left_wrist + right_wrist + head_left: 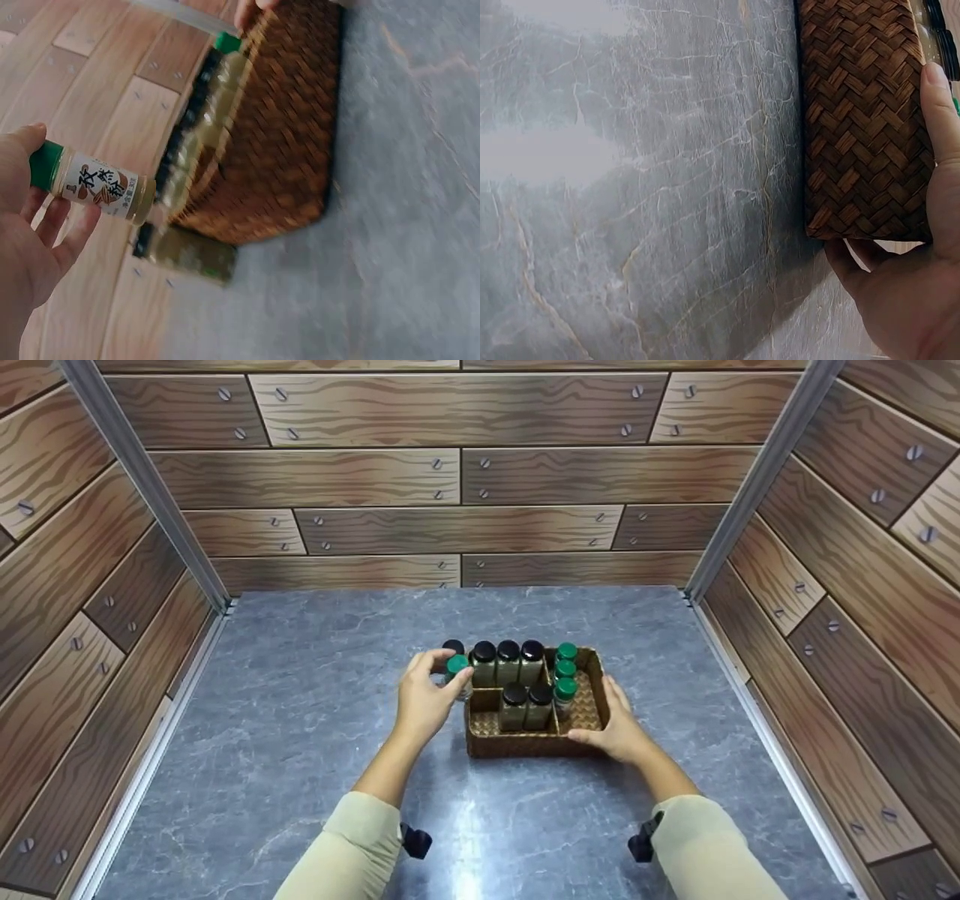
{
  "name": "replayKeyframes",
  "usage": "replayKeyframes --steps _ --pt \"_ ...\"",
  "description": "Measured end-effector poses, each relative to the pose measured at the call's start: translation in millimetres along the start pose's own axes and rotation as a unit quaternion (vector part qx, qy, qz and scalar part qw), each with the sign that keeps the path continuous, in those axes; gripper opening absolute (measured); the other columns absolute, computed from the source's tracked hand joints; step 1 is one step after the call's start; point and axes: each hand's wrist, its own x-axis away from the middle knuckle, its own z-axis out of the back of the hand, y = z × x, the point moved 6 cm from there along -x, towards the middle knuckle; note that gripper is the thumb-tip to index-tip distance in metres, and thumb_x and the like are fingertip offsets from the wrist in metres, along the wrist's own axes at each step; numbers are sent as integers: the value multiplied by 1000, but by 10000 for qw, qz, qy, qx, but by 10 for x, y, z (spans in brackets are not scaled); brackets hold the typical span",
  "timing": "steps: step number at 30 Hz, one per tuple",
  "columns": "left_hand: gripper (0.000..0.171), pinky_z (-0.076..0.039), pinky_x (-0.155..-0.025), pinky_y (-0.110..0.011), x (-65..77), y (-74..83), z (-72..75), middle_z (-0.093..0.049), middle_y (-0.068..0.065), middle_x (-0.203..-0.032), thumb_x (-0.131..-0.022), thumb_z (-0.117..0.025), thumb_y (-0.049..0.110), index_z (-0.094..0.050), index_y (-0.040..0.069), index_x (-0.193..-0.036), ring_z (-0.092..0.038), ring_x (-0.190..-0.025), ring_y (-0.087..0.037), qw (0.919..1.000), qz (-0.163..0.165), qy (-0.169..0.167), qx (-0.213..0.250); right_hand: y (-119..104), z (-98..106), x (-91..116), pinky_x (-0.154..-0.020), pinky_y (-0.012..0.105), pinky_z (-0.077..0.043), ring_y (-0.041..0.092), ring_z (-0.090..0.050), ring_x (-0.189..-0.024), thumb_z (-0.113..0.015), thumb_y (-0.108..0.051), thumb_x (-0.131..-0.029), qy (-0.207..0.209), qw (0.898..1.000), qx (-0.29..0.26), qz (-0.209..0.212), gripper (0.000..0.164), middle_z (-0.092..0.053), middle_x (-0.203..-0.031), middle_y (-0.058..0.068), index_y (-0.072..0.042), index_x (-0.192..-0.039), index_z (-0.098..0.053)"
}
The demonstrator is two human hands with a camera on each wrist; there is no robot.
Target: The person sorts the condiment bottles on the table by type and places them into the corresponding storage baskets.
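My left hand (421, 699) pinches a spice jar (101, 182) by its green cap, just off the basket's left side. In the left wrist view, the jar has a white label with dark characters and brownish powder inside. My right hand (624, 730) grips the woven basket (525, 747) at its front right corner, thumb over the front rim and fingers along the right wall. Inside are black-capped jars (508, 660) in the two left compartments and three green-capped jars (565, 688) in the right one. Another black-capped jar (193, 253) stands outside the basket's left wall, partly hidden by my left hand in the head view.
Under the basket is a grey marbled tabletop (300, 720). Wood-patterned panels (465, 472) with metal corner posts (142, 472) enclose the back and both sides. Dark devices (415, 840) are strapped at both wrists.
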Motion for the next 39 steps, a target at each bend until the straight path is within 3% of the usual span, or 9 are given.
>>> replayKeyframes --steps 5,10,21,28,39 --pt "40 -64 -93 -43 -26 223 -96 -73 -11 -113 -90 -90 28 -75 8 -121 -74 -105 -32 9997 -203 -96 64 1 5 -5 -136 67 -11 53 -3 -167 -96 -40 -82 15 10000 -7 41 141 7 -181 26 -2 -173 5" --pt "41 -63 -92 -45 -56 362 -235 -73 -9 -111 -89 -91 29 -74 8 -120 -73 -102 -27 9993 -242 -300 17 -2 5 -15 -136 66 -10 53 -2 -167 -96 -41 -82 -22 10000 -23 44 142 8 -181 27 -1 -172 6" --pt "45 -57 -85 -28 -61 591 -559 -73 -6 -111 -89 -89 37 -74 8 -120 -66 -96 -16 9937 -533 -926 -332 13 -3 -21 -136 66 -10 53 -4 -167 -96 -37 -83 1 10000 -69 67 141 7 -182 26 -2 -173 7" --pt "45 -59 -94 -30 -38 653 -756 -75 -5 -117 -88 -90 37 -73 11 -120 -69 -106 -19 9930 -456 -1045 -295 23 -10 -14 -137 65 -10 51 -3 -168 -95 -37 -84 15 9998 -158 87 141 7 -182 25 -3 -173 8" --pt "50 -60 -93 -23 15 739 -1049 -76 -5 -119 -84 -93 34 -75 10 -124 -71 -107 -16 9905 -611 -1224 -147 17 -5 -14 -136 68 -9 52 -1 -168 -94 -40 -85 -18 9998 -179 122 139 7 -181 26 -1 -172 7"
